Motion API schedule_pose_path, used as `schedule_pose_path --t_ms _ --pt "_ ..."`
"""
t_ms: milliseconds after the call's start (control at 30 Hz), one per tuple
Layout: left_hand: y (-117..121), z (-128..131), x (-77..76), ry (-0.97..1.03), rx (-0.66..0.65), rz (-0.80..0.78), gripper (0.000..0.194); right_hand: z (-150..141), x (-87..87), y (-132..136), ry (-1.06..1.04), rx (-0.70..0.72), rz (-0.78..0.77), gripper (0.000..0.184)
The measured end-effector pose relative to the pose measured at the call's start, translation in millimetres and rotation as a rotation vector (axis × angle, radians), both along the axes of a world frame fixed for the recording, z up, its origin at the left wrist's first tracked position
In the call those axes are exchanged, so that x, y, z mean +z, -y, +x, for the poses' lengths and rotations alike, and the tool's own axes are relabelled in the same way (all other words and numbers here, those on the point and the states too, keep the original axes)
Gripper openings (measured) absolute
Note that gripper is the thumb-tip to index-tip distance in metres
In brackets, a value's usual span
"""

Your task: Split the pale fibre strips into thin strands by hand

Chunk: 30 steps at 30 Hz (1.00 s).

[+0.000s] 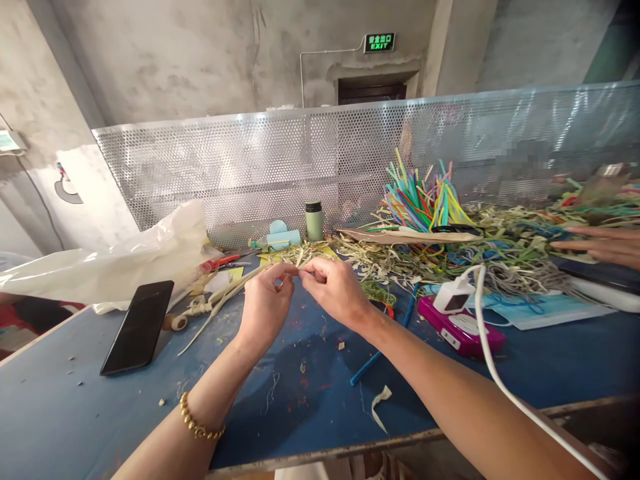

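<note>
My left hand (267, 297) and my right hand (335, 290) meet tip to tip above the middle of the blue table. Both are closed in a pinch, thumb against fingers. Whatever lies between the fingertips is too small or hidden to name. A pale green plant strand (215, 310) runs along the table to behind my left hand; whether the fingers grip it I cannot tell. Just beyond the hands lie loose dried strips (303, 253). Below my right wrist is a thin blue stick (367, 368), with a curled pale scrap (381, 403) nearer the front edge.
To the left are a black phone (137, 327), a plastic bag (150, 257) and red-handled scissors (220, 262). A green bottle (314, 221), colourful pipe cleaners (425, 200) and a perforated metal screen (250, 167) stand behind. Rightward lie a purple power strip (463, 327), white cable (483, 320) and another person's hand (607, 245).
</note>
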State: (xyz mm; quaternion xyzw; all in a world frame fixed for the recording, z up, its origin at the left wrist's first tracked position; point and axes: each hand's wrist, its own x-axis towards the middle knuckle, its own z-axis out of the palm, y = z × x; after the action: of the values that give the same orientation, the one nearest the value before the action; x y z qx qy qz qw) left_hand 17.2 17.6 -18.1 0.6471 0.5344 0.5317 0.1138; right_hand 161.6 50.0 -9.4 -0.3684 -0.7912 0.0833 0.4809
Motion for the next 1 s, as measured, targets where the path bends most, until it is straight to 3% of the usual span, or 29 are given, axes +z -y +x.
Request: schedule_pose_path --t_ms 233,433,600,833,1000 --pt "1 0 3.1 0.006 -0.056 -0.097 0.015 5 2.8 -4 0.056 -0.031 -0.104 0.016" --pt "0 -1 2.7 0.019 -0.014 -0.089 0.012 9 7.4 -5 0.034 0.049 -0.133 0.024" --pt "-6 -4 1.1 0.151 -0.072 -0.104 0.010 13 13.9 -5 0.073 0.092 -0.245 0.018" --pt "-7 -4 -1.0 0.283 -0.176 -0.108 0.010 12 4.9 -12 0.137 0.064 -0.156 0.011" --pt "-8 -3 -0.3 0.383 -0.301 -0.199 0.016 12 2.2 -14 0.102 0.063 -0.139 0.018"
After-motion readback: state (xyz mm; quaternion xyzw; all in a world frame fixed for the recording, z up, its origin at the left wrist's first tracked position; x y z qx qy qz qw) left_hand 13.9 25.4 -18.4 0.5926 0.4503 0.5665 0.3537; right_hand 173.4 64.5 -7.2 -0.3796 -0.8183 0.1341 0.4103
